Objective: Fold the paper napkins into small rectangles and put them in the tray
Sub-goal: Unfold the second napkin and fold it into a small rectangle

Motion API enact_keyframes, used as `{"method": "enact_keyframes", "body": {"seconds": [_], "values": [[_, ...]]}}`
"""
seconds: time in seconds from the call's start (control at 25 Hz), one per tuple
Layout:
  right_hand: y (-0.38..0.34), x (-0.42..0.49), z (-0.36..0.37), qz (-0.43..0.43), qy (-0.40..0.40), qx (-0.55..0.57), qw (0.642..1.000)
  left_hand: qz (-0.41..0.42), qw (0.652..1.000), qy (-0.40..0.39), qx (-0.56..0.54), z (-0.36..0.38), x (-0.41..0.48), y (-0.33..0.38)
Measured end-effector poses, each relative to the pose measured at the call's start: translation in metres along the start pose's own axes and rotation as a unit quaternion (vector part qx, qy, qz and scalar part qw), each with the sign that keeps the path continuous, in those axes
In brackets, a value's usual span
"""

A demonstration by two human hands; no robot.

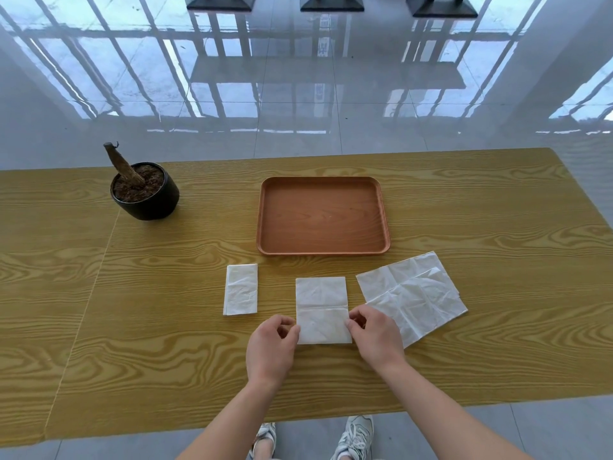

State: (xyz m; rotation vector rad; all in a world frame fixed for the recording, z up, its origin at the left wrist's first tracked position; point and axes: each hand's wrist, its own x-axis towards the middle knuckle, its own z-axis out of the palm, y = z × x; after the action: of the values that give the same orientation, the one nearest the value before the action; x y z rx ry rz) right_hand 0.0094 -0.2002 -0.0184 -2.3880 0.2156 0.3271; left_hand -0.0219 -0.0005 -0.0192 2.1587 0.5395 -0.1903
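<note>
A white napkin [322,307] lies in front of me, its near half folded up to a crease across the middle. My left hand [272,346] pinches its near left edge and my right hand [374,336] pinches its near right edge. A napkin folded into a small rectangle [241,289] lies to the left. Unfolded napkins [413,292] lie stacked to the right, partly under my right hand. The brown wooden tray [323,249] sits just beyond them with nothing in it.
A black pot [147,204] of soil with a cut stem stands at the far left of the yellow wood-grain table [166,310]. The table's near edge runs just above my shoes. Shiny floor tiles lie beyond the table.
</note>
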Motion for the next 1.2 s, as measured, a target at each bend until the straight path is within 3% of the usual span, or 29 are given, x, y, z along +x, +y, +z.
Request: {"method": "enact_keyframes", "body": {"seconds": [0.08,0.16,0.24,0.32,0.44,0.64,0.72,0.96,1.2], "values": [[0.002,-0.003,-0.002,-0.002,0.011,0.019,1.0,0.045,0.998,0.009,0.034,-0.001,-0.005,-0.006],[0.005,-0.01,-0.003,-0.03,0.032,0.03,0.999,0.156,0.98,0.018,0.124,-0.003,-0.011,-0.017],[0.01,-0.023,-0.002,-0.104,0.05,-0.005,0.993,0.296,0.931,0.011,0.214,-0.002,-0.016,-0.029],[0.017,-0.035,0.001,-0.211,0.049,-0.081,0.973,0.381,0.884,-0.037,0.268,0.0,-0.019,-0.036],[0.029,-0.046,0.005,-0.317,0.029,-0.186,0.929,0.393,0.851,-0.086,0.338,0.001,-0.02,-0.042],[0.042,-0.05,0.004,-0.321,0.001,-0.246,0.915,0.378,0.827,-0.104,0.403,-0.001,-0.023,-0.05],[0.038,-0.044,0.002,-0.319,0.003,-0.23,0.919,0.375,0.838,-0.095,0.386,0.0,-0.023,-0.049],[-0.008,0.029,-0.011,-0.193,0.047,-0.153,0.968,0.179,0.965,0.008,0.193,-0.001,0.028,0.005],[-0.028,0.076,-0.011,-0.164,-0.02,-0.249,0.954,0.064,0.974,-0.055,0.209,0.0,0.079,0.037]]}}
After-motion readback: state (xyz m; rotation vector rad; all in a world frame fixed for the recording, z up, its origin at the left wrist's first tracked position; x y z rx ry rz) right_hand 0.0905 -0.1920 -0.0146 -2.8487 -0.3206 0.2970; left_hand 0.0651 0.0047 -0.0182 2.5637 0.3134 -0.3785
